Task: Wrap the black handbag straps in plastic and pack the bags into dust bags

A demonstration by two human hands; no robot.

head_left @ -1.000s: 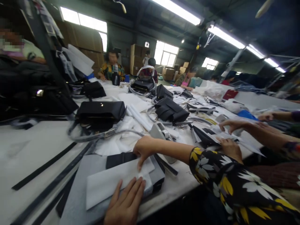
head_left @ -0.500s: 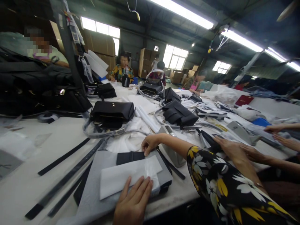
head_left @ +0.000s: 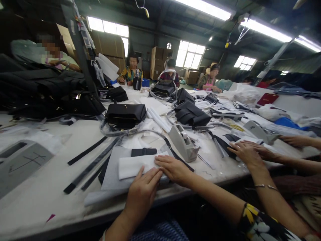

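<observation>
My left hand (head_left: 145, 185) lies with fingers stretched over the near edge of a folded white padding sheet (head_left: 134, 165). Beside it, my right hand (head_left: 175, 169) presses down flat on the right end of the same sheet; the two hands meet at the fingertips. Under the sheet is a flat item covered in grey-white wrapping (head_left: 110, 175). A black strip with a band across it (head_left: 142, 152) shows past the sheet's far edge. My hands hide what lies under them.
A grey tape dispenser (head_left: 184, 144) stands right of the wrapped item. Black straps (head_left: 87, 162) lie to its left. Black handbags (head_left: 126, 115) sit farther back. A co-worker's hands (head_left: 247, 152) work at the right, and another dispenser (head_left: 23, 164) stands at the left.
My right hand has left the far edge by the black strip, where its fingers were pinched, and now lies flat beside my left hand. My left hand stays on the sheet.
</observation>
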